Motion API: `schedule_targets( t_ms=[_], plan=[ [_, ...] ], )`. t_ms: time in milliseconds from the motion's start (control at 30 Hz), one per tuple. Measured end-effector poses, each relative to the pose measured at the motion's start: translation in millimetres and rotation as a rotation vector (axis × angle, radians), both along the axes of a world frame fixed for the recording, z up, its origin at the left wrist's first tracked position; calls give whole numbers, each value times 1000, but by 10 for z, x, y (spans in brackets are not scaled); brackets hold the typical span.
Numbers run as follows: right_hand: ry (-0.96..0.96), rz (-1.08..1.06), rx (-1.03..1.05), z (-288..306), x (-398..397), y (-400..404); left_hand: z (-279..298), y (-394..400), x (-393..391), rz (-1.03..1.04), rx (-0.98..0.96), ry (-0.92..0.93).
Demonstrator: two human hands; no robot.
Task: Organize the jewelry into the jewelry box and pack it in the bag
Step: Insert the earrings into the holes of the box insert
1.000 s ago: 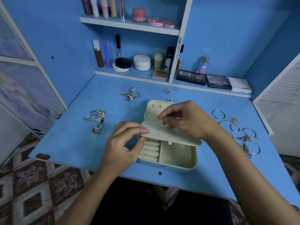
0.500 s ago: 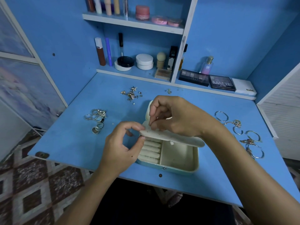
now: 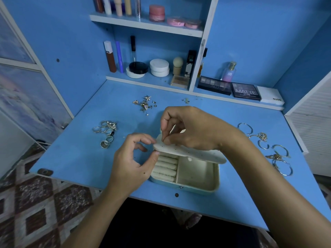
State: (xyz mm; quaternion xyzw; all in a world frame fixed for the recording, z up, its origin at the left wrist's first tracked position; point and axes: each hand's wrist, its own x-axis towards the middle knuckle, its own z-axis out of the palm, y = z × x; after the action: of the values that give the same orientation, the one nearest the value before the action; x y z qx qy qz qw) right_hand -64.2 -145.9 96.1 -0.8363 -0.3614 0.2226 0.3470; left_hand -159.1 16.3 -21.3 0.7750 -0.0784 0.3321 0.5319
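jewelry box [image 3: 186, 178] sits open on the blue bench [image 3: 71, 158], near its front edge. base shows ring rolls [image 3: 165, 167] in the left compartment and a plain compartment on the right. a cream perforated earring panel [image 3: 193, 153] lies tilted over the back of the base – lid mostly hidden behind the hands.

left hand [image 3: 132, 163] is at the box's left end, thumb and forefinger pinching the panel's left edge. right hand [image 3: 189, 129] is over the box from the right, thumb and forefinger pinched together on the panel's top face near its left end – cannot tell if a small piece is between the fingertips, too small to see.

left of the box: a cluster of rings [image 3: 106, 130], well apart from it. behind the box, to the left: a pile of stud earrings [image 3: 145, 104]. behind the box, nearer the wall: one small loose earring [image 3: 186, 100]. right of the box: hoops and bracelets [image 3: 275, 153] spread in a loose line, with a small charm piece among them.

behind the box, on the low shelf [image 3: 143, 81]: lip tubes, round compacts, a sponge on a stand, eyeshadow palettes [image 3: 231, 87], a perfume bottle [image 3: 229, 72]. upper shelf holds more tubes and pink jars [image 3: 157, 13].
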Motion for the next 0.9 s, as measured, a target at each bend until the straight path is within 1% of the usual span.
schedule_targets(
  t_ms=[900],
  plan=[
    [-44,31,-36,27,-36,25,-8,9,-6,11,15,-4]
  ],
)
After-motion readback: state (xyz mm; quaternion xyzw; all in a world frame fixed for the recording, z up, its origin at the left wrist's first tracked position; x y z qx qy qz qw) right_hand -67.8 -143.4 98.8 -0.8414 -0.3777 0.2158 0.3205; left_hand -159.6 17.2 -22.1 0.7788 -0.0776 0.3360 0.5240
